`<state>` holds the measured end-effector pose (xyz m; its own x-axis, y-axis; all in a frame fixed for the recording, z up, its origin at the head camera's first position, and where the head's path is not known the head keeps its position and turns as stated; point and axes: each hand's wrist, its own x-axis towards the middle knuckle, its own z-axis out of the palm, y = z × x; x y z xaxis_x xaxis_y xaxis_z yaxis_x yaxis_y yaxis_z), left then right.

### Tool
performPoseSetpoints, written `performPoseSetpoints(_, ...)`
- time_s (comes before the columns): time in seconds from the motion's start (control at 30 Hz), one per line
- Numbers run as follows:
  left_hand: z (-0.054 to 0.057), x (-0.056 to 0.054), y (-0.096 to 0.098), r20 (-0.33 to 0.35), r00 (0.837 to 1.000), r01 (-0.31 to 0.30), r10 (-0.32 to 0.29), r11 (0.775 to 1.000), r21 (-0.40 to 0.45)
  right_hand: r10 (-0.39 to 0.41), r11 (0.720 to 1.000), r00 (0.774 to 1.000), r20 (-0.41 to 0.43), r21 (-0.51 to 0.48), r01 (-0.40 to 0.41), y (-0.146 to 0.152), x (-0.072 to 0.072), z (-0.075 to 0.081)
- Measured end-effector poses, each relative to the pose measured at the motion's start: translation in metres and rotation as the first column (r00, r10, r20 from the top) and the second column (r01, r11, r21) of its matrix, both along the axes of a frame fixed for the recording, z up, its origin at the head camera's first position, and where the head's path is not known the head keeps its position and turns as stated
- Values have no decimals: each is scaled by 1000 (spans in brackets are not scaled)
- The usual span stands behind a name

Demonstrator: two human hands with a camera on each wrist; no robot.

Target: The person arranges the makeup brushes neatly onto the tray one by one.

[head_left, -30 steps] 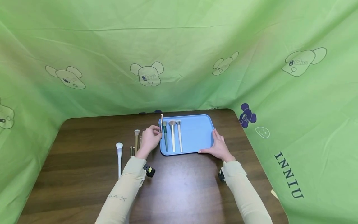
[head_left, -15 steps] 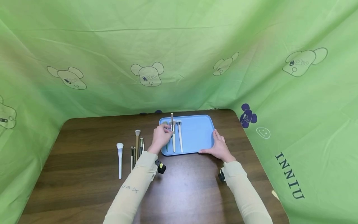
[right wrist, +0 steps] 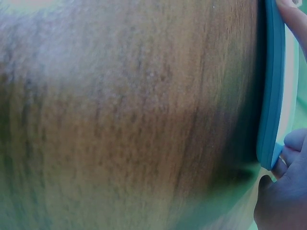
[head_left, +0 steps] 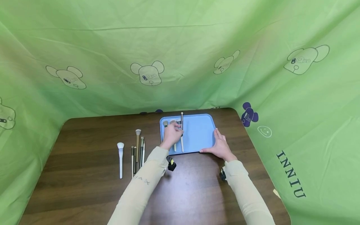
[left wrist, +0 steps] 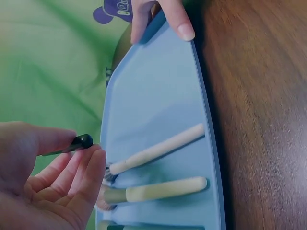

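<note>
In the head view my left hand point(head_left: 172, 136) pinches a slim dark makeup brush point(head_left: 182, 121) upright over the blue tray point(head_left: 199, 131). The left wrist view shows its black handle end point(left wrist: 85, 141) between thumb and fingers, with the other fingers spread below. On the tray lie a white-handled brush point(left wrist: 160, 149), a cream-handled brush point(left wrist: 165, 189) and a green-handled brush point(head_left: 165, 123), partly hidden by my left hand. At the tray's near right corner my right hand point(head_left: 220, 147) holds the rim, thumb on the front edge and fingers on the right side.
Left of the tray, a white brush point(head_left: 121, 159) lies apart on the brown wooden table point(head_left: 84, 162). Beside it is a row of several brushes, among them a brown-handled one point(head_left: 137, 143). A green printed cloth point(head_left: 182, 78) hangs behind the table and along its sides.
My left hand has moved right across the tray with the dark brush, from its left edge to over the white-handled brush. My right hand stays at the tray corner.
</note>
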<state>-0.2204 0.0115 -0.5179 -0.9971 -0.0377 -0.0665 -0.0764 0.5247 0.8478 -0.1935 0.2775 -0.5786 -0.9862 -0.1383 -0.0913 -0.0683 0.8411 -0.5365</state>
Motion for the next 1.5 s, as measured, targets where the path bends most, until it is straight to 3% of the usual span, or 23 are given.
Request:
performPoseSetpoints(0.1,0,-3,6,24,1000,7,-7,1000,3,-3,1000,1000,5,5,3,1,-2,-1)
performPoseSetpoints(0.33,-4,-10,19,67,998,13,-6,994,-106,-3,1000,1000,5,12,3,1,-3,-2)
performPoseSetpoints(0.53,-4,-5,29,103,994,-7,20,992,-123,-7,1000,1000,5,2,7,-1,-1,0)
performPoseSetpoints(0.8,-17,2,40,41,999,-25,33,983,-181,-1,1000,1000,-4,-15,1,-4,1,3)
performPoseSetpoints(1.1,-24,4,47,72,995,-47,66,968,-245,-6,1000,1000,-2,-17,6,-3,2,3)
performPoseSetpoints(1.23,-25,5,48,77,995,-32,59,952,-304,-8,1000,1000,5,-15,9,-3,3,4)
performPoseSetpoints(1.5,-30,5,49,27,999,-16,29,917,-399,-12,1000,1000,2,-14,12,-2,3,4)
